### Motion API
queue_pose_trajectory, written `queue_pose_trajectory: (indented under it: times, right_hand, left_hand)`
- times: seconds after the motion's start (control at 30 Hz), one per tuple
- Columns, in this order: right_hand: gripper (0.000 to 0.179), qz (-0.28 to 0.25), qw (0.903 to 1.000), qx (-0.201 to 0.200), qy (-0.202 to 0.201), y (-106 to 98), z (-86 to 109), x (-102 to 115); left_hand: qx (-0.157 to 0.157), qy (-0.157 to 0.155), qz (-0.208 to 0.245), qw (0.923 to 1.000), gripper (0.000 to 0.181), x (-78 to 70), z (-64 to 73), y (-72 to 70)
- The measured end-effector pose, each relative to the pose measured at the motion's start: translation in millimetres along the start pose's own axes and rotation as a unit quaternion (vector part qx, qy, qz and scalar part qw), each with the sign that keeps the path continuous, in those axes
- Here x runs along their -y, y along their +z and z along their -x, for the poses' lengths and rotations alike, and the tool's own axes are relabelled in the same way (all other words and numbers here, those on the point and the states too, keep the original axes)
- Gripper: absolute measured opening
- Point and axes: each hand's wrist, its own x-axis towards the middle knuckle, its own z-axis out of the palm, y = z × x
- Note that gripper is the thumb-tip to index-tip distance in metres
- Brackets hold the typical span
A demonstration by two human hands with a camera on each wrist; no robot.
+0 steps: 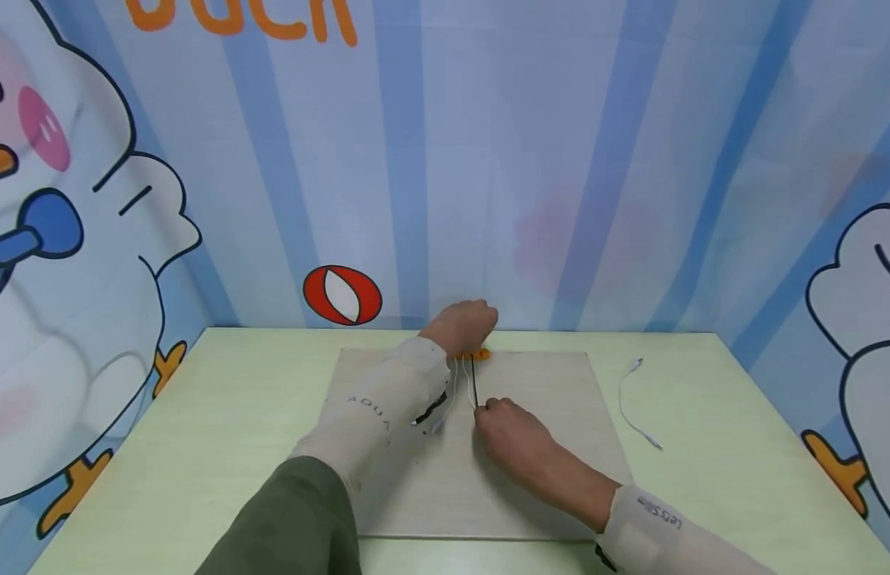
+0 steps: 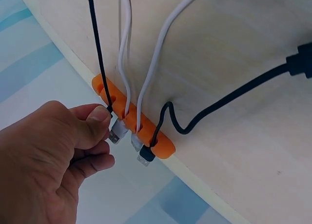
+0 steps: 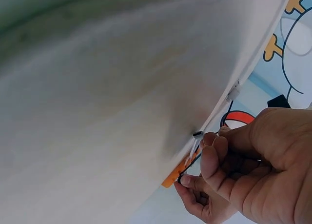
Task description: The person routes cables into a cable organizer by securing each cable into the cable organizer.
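Observation:
An orange cable holder [image 2: 165, 147] sits along the far edge of the pale board. In its slots run two white cables [image 2: 158, 48] and a black cable [image 2: 214, 108], their USB plugs hanging past the edge. My left hand [image 2: 63, 146] pinches the end of another black cable [image 2: 96, 38] beside the holder's end slots; its plug is hidden by the fingers. Nearer me, my right hand [image 1: 515, 435] grips that same cable, which runs straight between both hands in the head view. Seen from the right wrist, the right hand's curled fingers [image 3: 217, 158] are around it.
The board [image 1: 546, 499] lies on a light table [image 1: 704, 495] against a striped backdrop [image 1: 488, 160]. To the right of the board lies a short white cable [image 1: 623, 411]. Loose cable ends [image 1: 436, 426] rest on the board by the left forearm.

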Motion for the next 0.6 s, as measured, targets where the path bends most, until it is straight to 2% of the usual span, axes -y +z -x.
queue_pose_trajectory:
  times: [0.1, 0.23, 0.4, 0.47, 0.6]
  right_hand:
    - [0.008, 0.007, 0.9999, 0.01, 0.01, -26.1, 2.9, 10.8]
    - [0.011, 0.029, 0.9995, 0.01, 0.005, -36.9, 5.6, 15.8]
    - [0.01, 0.019, 0.9998, 0.008, -0.006, -33.7, 6.1, 10.0]
    - [0.011, 0.023, 0.9996, -0.005, -0.018, -24.2, 6.0, 4.2]
    - [0.012, 0.046, 0.9988, 0.003, -0.012, -26.5, 6.0, 5.7]
  left_hand:
    - [0.004, 0.001, 0.003, 1.0, 0.015, -0.7, 2.3, -1.0]
    - [0.01, -0.009, 0.005, 0.9999, 0.016, 0.4, 4.2, 0.0]
    - [0.009, -0.012, 0.01, 0.9998, 0.014, 2.0, -0.5, 1.2]
    - [0.012, -0.009, 0.012, 0.9998, 0.014, 1.9, -2.8, 1.7]
    - [0.014, -0.009, 0.015, 0.9997, 0.013, 2.3, -5.0, 1.9]
